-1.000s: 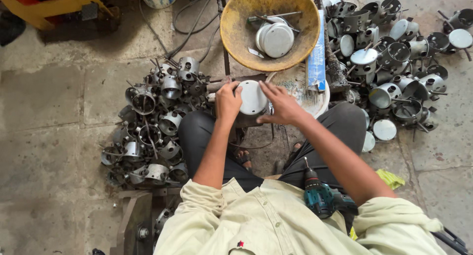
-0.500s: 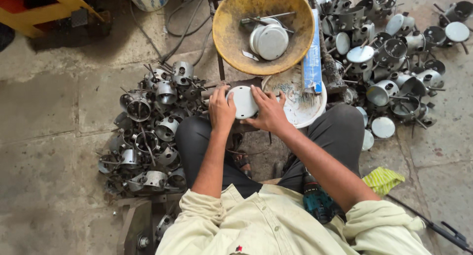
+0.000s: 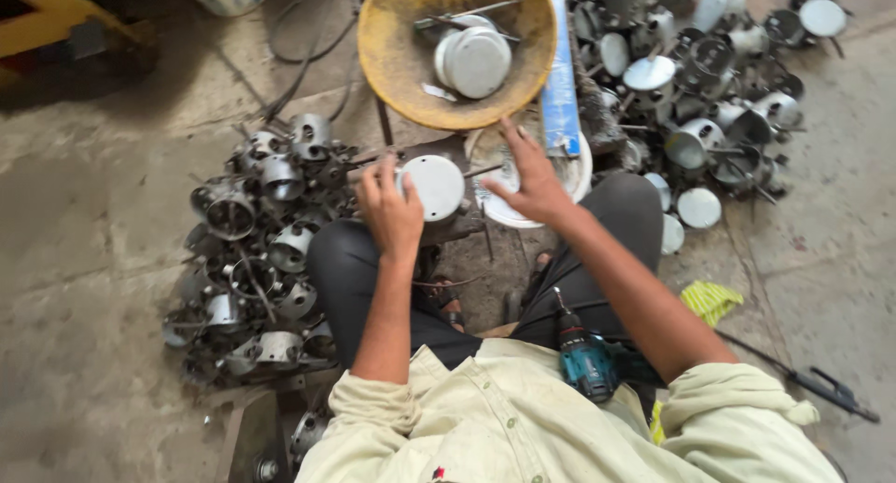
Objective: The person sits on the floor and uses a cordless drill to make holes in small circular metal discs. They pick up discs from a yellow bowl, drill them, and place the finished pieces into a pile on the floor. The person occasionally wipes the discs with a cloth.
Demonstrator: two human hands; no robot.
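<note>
The person sits low over a stained concrete floor (image 3: pixel 84 259), knees apart in dark trousers, cream sleeves pushed up. The left hand (image 3: pixel 390 212) is wrapped around a round grey metal housing (image 3: pixel 434 186), fingers curled over its left side so that the flat circular face shows toward the camera; the housing sits between the knees, just below the near rim of a yellow basin (image 3: pixel 401 72). The right hand (image 3: pixel 534 180) is free of the housing, fingers spread and slack, holding nothing; its fingertips reach toward the basin's near rim, above a white plate (image 3: pixel 583 170) on the floor, and whether they touch the rim cannot be told.

Inside the basin lie two stacked round metal lids (image 3: pixel 474 61) and a few thin rods. A blue tube (image 3: pixel 561 91) rests along the basin's right side, just beside the right hand. On the floor to the person's left a heap of cylindrical metal housings (image 3: pixel 252 250) with wires lies close against the left knee. Toward the far right corner of the floor a second pile of metal shells and lids (image 3: pixel 709 91) spreads out, well apart from the first. A teal cordless drill (image 3: pixel 583 357) lies in the lap, against the right thigh. A yellow-green cloth (image 3: pixel 709 301) lies on the floor by the right elbow, and a dark rod-like tool (image 3: pixel 812 380) rests beyond it.
</note>
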